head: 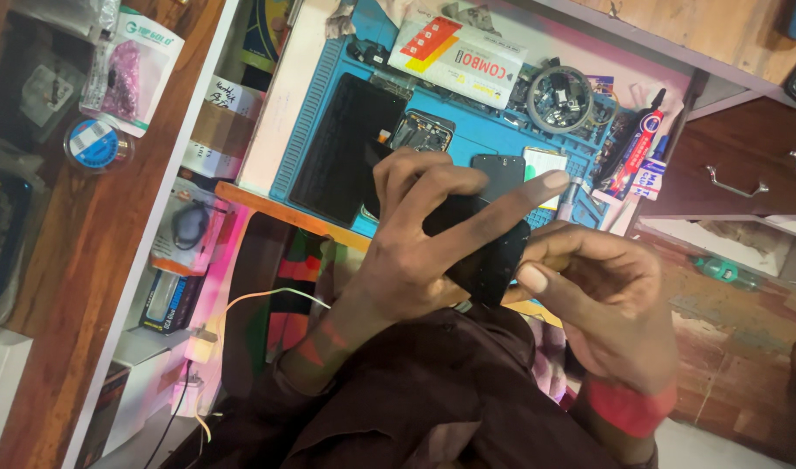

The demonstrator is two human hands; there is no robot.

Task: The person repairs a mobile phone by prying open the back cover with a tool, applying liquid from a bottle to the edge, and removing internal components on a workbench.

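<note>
Far left, wooden shelf [76, 287] with a clear packet [128, 74] and a round blue-labelled tin [96, 143] on it. Then blue work mat [489, 130] on the bench, carrying a black phone screen panel [346, 148], a white box with red and yellow stripes [459, 54] and a round parts dish [558, 98]. Left hand [424, 239] curled over a black phone part [485, 252], index finger stretched along its top. Right hand [602, 300] half-closed, thumb pressing the part's right edge. The part sits between both hands, above the mat's near edge. Tube [637, 152] at mat's right, drawer handles [736, 185] far right
</note>
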